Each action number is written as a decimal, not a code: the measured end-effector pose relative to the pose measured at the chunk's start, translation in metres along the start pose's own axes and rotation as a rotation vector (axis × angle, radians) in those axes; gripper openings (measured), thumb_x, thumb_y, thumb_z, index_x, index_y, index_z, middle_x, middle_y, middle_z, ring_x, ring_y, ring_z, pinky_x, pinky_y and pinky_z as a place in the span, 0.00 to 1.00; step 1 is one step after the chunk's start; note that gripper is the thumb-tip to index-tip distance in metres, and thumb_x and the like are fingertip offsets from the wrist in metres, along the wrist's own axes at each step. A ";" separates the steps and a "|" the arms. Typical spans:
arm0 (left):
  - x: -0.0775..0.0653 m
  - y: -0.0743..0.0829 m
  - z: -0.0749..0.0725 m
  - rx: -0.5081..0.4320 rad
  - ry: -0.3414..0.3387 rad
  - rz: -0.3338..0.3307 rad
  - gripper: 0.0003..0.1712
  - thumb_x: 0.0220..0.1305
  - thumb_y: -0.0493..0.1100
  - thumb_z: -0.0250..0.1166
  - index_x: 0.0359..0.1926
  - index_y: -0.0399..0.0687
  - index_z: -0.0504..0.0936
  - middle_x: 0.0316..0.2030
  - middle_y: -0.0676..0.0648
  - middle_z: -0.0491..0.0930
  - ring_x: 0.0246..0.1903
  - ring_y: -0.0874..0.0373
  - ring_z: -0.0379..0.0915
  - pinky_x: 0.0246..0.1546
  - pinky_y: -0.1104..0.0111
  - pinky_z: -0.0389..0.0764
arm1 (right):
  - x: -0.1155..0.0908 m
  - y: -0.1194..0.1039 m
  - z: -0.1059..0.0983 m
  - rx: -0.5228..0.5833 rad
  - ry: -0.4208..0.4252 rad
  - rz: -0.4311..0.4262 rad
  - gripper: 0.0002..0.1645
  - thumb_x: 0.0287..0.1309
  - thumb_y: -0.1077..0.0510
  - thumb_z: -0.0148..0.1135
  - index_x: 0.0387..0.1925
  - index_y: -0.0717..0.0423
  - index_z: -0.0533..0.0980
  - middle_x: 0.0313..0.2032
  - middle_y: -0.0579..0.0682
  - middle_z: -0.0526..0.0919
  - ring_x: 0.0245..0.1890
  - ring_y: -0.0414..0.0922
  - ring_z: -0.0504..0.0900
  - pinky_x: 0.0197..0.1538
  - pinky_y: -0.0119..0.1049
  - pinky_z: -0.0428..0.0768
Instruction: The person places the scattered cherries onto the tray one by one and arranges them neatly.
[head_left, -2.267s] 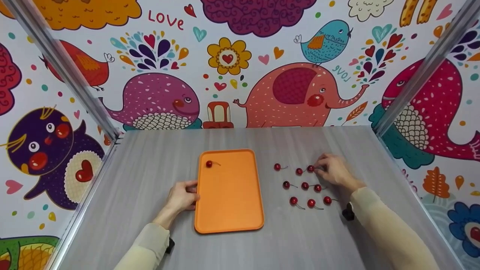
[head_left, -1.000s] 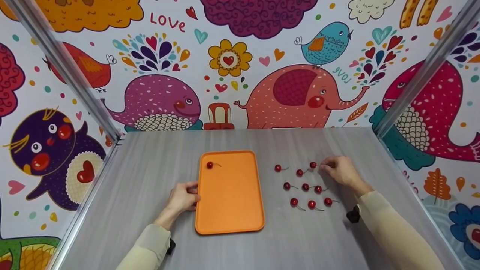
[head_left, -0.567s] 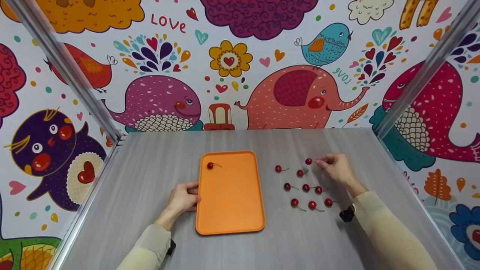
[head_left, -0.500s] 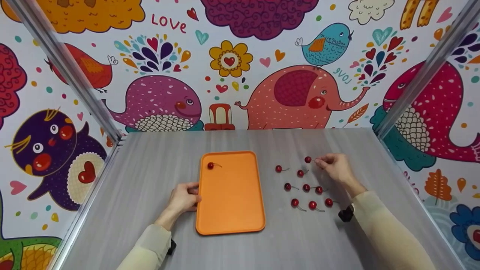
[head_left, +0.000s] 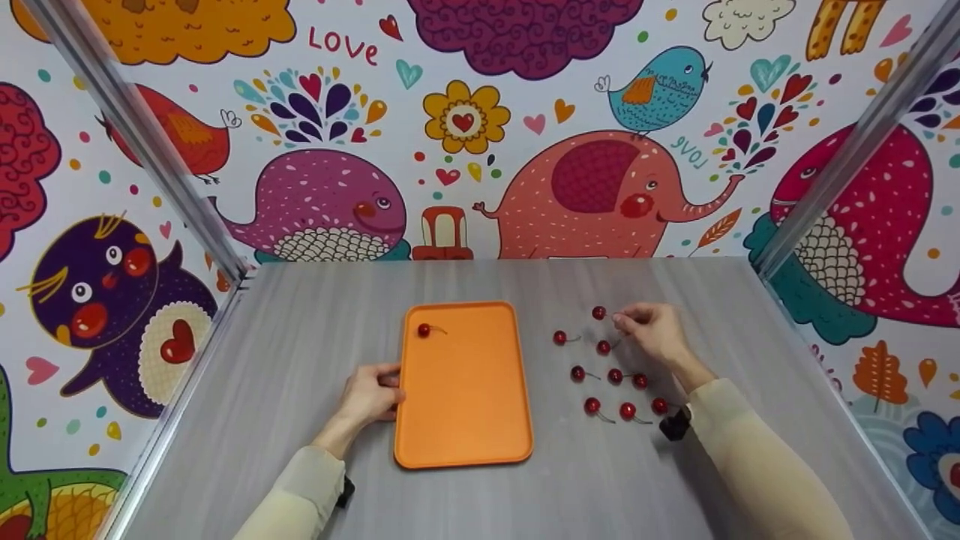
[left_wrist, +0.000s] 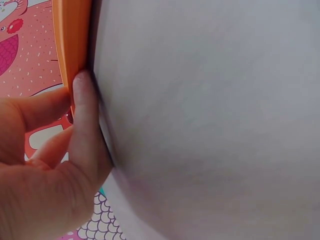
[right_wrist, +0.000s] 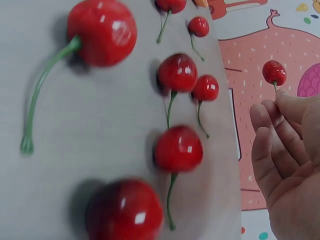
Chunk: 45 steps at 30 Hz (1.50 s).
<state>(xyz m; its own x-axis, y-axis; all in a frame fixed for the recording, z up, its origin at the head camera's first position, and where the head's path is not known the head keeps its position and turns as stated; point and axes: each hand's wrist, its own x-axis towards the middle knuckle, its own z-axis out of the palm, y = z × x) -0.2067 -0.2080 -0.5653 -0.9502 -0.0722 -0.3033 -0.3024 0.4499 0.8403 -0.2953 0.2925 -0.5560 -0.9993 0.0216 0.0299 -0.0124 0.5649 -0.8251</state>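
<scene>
My left hand (head_left: 369, 395) grips the left edge of an orange tray (head_left: 465, 397), thumb and fingers at its rim; the left wrist view shows the same orange edge (left_wrist: 75, 35) between them. One cherry (head_left: 424, 330) with a stem lies in the tray's far left corner. With thumb and index finger, my right hand (head_left: 651, 330) pinches the stem of another cherry (head_left: 599, 313). This held cherry (right_wrist: 274, 73) stands out in front of the printed wall in the right wrist view, the other fingers loosely bent beneath.
Several red cherries (head_left: 615, 376) lie spread on the grey table (head_left: 465, 502) right of the tray, most stems pointing right. A patterned wall (head_left: 465, 180) bounds the back, with metal posts (head_left: 832, 157) at both sides.
My right hand has lifted a cherry by its stem from the far right of the group and moved it left and away from me. My left hand has stayed at the tray.
</scene>
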 end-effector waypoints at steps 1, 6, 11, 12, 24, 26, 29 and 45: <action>0.000 0.000 0.000 -0.001 -0.001 0.000 0.36 0.64 0.27 0.71 0.75 0.38 0.83 0.47 0.40 0.86 0.35 0.55 0.87 0.31 0.63 0.93 | 0.001 -0.001 0.002 0.004 -0.005 -0.014 0.11 0.79 0.59 0.69 0.48 0.65 0.91 0.39 0.56 0.94 0.39 0.49 0.90 0.38 0.26 0.85; 0.000 0.000 0.000 -0.003 -0.001 -0.005 0.37 0.64 0.27 0.71 0.75 0.39 0.83 0.47 0.40 0.86 0.36 0.55 0.87 0.31 0.63 0.93 | 0.005 -0.009 0.013 0.061 -0.026 -0.055 0.11 0.77 0.62 0.70 0.46 0.68 0.91 0.36 0.56 0.93 0.34 0.45 0.89 0.36 0.29 0.86; 0.001 0.000 0.000 0.006 0.001 -0.003 0.36 0.65 0.27 0.71 0.75 0.39 0.82 0.47 0.41 0.85 0.37 0.55 0.86 0.31 0.64 0.93 | 0.007 -0.020 0.024 0.120 -0.072 -0.056 0.12 0.77 0.61 0.70 0.48 0.68 0.90 0.40 0.63 0.94 0.34 0.44 0.90 0.36 0.33 0.89; 0.001 0.000 -0.001 0.009 0.002 -0.003 0.36 0.65 0.27 0.71 0.75 0.39 0.82 0.47 0.41 0.85 0.37 0.55 0.86 0.31 0.64 0.93 | 0.007 -0.022 0.026 0.122 -0.079 -0.050 0.11 0.78 0.60 0.70 0.48 0.67 0.90 0.41 0.62 0.94 0.35 0.43 0.91 0.37 0.34 0.90; 0.000 0.001 -0.002 0.022 -0.003 -0.007 0.36 0.65 0.29 0.72 0.75 0.38 0.82 0.47 0.41 0.85 0.36 0.56 0.86 0.32 0.64 0.93 | 0.013 -0.046 0.062 0.145 -0.141 -0.111 0.09 0.76 0.63 0.70 0.47 0.67 0.91 0.37 0.59 0.93 0.34 0.42 0.87 0.37 0.30 0.87; 0.000 0.000 -0.002 0.019 -0.007 -0.007 0.36 0.65 0.29 0.72 0.75 0.38 0.82 0.47 0.41 0.85 0.36 0.55 0.86 0.32 0.64 0.93 | 0.013 -0.050 0.069 0.153 -0.153 -0.103 0.09 0.76 0.63 0.71 0.47 0.67 0.91 0.37 0.59 0.93 0.34 0.43 0.87 0.36 0.30 0.86; 0.000 0.000 -0.002 0.018 -0.008 -0.008 0.36 0.65 0.29 0.72 0.75 0.39 0.82 0.47 0.41 0.85 0.37 0.55 0.86 0.32 0.64 0.93 | 0.014 -0.054 0.080 0.151 -0.169 -0.092 0.09 0.76 0.62 0.71 0.46 0.66 0.91 0.36 0.57 0.94 0.32 0.43 0.86 0.33 0.29 0.83; 0.001 0.001 -0.001 -0.012 -0.003 0.003 0.36 0.64 0.26 0.70 0.75 0.37 0.82 0.45 0.40 0.84 0.34 0.55 0.86 0.29 0.63 0.92 | 0.020 -0.080 0.125 0.128 -0.208 -0.087 0.09 0.76 0.59 0.72 0.43 0.63 0.92 0.33 0.55 0.93 0.33 0.50 0.89 0.31 0.30 0.80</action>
<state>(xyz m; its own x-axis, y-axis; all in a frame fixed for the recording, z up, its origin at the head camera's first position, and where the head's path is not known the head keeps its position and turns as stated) -0.2075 -0.2091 -0.5644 -0.9508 -0.0682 -0.3022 -0.3006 0.4391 0.8467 -0.3191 0.1451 -0.5598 -0.9798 -0.2002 -0.0023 -0.0894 0.4476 -0.8898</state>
